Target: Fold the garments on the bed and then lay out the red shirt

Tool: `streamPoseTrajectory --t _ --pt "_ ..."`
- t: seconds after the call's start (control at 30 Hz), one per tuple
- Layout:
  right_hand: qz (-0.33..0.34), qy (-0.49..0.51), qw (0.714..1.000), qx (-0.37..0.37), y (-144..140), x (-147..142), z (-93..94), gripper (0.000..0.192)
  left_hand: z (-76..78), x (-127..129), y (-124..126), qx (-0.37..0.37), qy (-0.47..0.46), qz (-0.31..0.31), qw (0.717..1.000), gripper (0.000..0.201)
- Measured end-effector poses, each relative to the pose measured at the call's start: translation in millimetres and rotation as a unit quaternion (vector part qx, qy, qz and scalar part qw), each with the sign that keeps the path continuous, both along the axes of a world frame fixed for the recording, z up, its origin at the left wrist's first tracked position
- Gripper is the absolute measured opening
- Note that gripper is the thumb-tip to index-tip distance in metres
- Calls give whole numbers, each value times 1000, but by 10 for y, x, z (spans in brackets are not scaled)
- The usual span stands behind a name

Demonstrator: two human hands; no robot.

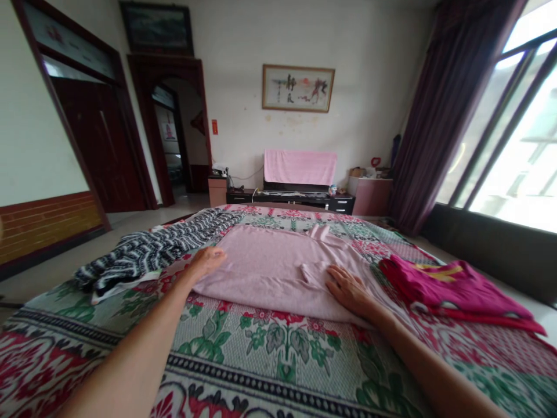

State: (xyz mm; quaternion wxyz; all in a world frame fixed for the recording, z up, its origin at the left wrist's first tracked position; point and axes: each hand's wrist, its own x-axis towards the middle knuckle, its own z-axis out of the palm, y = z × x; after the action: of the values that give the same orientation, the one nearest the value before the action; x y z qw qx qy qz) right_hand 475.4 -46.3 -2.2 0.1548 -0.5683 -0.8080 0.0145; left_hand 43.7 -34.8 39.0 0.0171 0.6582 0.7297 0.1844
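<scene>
**Two hands on a pink top, mid-fold on the bed**

Pink top (278, 264) lies spread on the flowered bedspread (261, 348), dead centre of the bed, straight ahead at 12 o'clock from the person. One side looks already turned in; a small flap sits near the middle, just left of the right hand.

Left hand (208, 261): at the top's left edge, about 11 o'clock. Fingers curl down over the hem, seems to be pinching or pressing the cloth there; can't tell for sure if it's a true pinch or just a press. Not a fist.

Right hand (348, 287): at 1 o'clock, flat and relaxed, palm down, fingers spread on the cloth near its front right corner. Holds nothing, just pressing and smoothing.

Step, as I read it: folding is under way, with the garment flattened and held down between folds. Judgement only.

Next move would call for a firm pinch on the near or far edge with both hands, lifted evenly so the fold lands square; the knit looks soft and limp, so it'll sag and wrinkle if only one corner is picked up.

Around it: striped black-and-white garment (152, 252) heaped at 10 o'clock, near the left hand but apart from it. Magenta garment (452, 287) with yellow trim at 2 o'clock, well clear of the right hand. Far wall at 12: low dark cabinet (296, 200), pink towel (300, 167) draped above it, framed picture (298, 87) higher up. Window and dark curtain (448, 104) at 3 o'clock.
</scene>
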Motion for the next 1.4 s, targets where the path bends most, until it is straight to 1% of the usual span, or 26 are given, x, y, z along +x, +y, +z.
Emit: streamPoseTrajectory --t 0.1,0.17,0.27,0.37,0.43,0.57,0.63,0.73,0.8,0.9,1.07,1.13,1.27,1.4 --pt "2 -1 1000 6 27 9 -18 51 178 -260 -86 -9 13 50 999 36" --pt "6 -1 1000 9 33 8 -15 50 214 -382 -153 -16 21 94 995 36" --pt "3 -1 1000 11 23 1 4 49 147 -405 -229 -27 24 120 992 40" --pt "3 -2 1000 13 18 -1 13 49 40 -302 -256 -41 30 156 986 44" --pt "4 -2 1000 13 28 5 1 49 5 -238 -259 -52 40 173 983 44" --pt "4 0 1000 22 62 19 -39 48 -4 -181 -280 -65 57 143 986 47" --pt "4 0 1000 23 73 22 -52 48 -29 -150 -306 -62 75 160 982 51" --pt "4 -1 1000 22 80 27 -62 49 -106 -87 -345 -49 111 193 974 54" --pt "4 -3 1000 21 82 30 -65 50 -150 -68 -357 -41 124 190 973 56" --pt "5 -1 1000 20 83 28 -64 50 -159 -103 -346 -39 129 176 975 55" --pt "5 12 1000 21 73 11 -46 50 -99 -189 -317 -57 122 118 984 52" --pt "6 14 1000 20 70 6 -41 49 -102 -189 -318 -50 119 124 984 53" --pt "1 20 1000 13 46 -2 -26 49 -152 -189 -327 -36 137 156 978 51" --pt "1 26 1000 2 -21 -21 24 50 -200 -248 -295 -24 170 145 974 49"
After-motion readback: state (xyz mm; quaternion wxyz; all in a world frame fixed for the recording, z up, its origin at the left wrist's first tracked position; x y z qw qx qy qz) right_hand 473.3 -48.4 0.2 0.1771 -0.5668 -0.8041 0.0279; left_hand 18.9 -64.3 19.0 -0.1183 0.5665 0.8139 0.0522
